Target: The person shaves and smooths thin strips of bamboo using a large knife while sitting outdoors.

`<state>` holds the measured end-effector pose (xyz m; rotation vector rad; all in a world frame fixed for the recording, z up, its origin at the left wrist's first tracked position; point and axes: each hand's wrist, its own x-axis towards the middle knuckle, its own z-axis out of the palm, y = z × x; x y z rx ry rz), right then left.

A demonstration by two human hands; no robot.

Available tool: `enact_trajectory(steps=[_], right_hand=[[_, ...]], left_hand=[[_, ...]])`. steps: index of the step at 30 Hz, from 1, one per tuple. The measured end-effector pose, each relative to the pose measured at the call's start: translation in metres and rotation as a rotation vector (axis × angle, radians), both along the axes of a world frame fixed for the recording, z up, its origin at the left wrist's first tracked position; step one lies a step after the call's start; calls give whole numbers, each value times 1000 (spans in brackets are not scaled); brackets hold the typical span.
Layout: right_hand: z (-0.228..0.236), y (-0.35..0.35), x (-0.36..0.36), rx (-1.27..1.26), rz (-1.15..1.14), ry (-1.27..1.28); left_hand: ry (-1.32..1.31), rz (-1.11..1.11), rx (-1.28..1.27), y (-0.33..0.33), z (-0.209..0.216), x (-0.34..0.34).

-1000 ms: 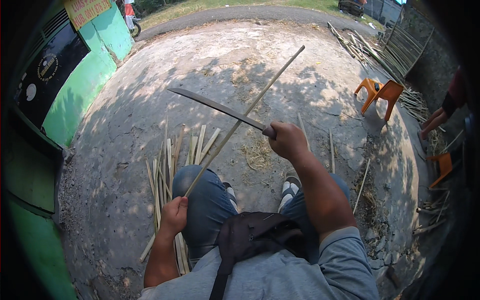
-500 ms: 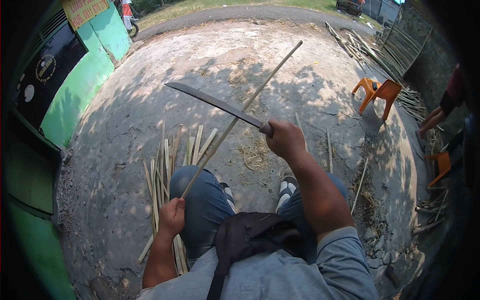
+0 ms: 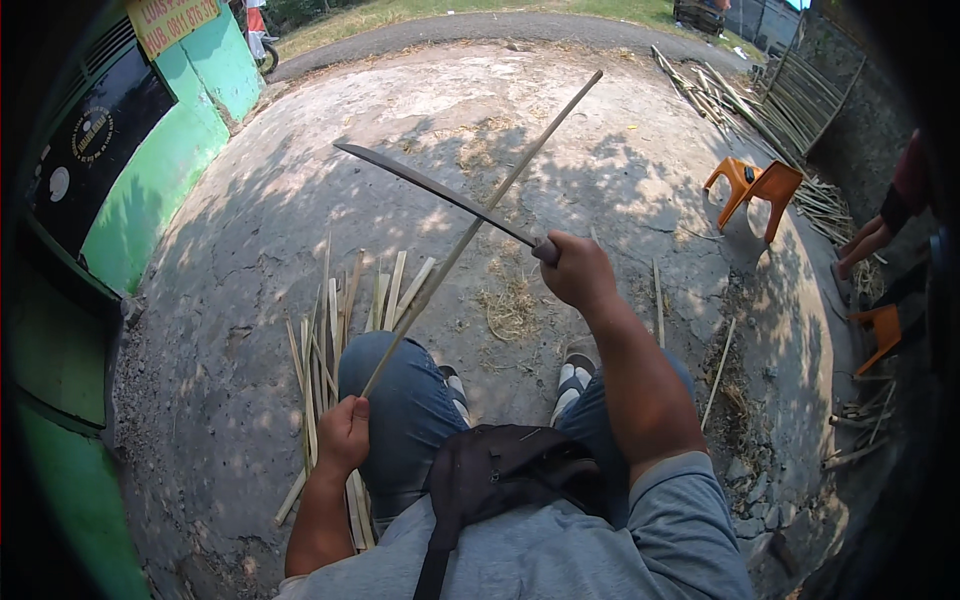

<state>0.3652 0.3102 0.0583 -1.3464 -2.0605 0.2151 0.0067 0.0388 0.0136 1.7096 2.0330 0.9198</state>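
My left hand (image 3: 343, 437) is closed round the lower end of a long, thin bamboo strip (image 3: 440, 271), beside my left knee. The strip slants up and away to the right. In my right hand (image 3: 580, 270), closed on the handle, is a machete (image 3: 420, 186) with a long dark blade pointing to the upper left. Its blade crosses the strip a little past the strip's middle and appears to touch it. More cut bamboo strips (image 3: 333, 310) lie in a loose bundle by my left leg, partly hidden by my knee and arm.
An orange plastic chair (image 3: 770, 190) stands at the right, with a small dark object on it. Farther back lie bamboo poles (image 3: 715, 100) by a wall. A person's leg (image 3: 865, 243) shows at the right edge. Single strips (image 3: 719, 373) lie right of my leg. A green wall (image 3: 150, 210) bounds the left.
My right hand has moved slightly right and up, and the machete's blade has turned more edge-on. The strip's far end has risen a little. My left hand stays in place.
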Motion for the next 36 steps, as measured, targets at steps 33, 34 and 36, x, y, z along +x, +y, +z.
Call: enact_trajectory(steps=[33, 34, 36], right_hand=[[5, -14, -13, 198, 175, -168], [3, -11, -10, 144, 110, -100], [0, -6, -4, 95, 43, -36]], left_hand=[[-76, 6, 46, -2, -3, 1], [-76, 5, 46, -3, -3, 0], [-41, 10, 19, -2, -1, 2]])
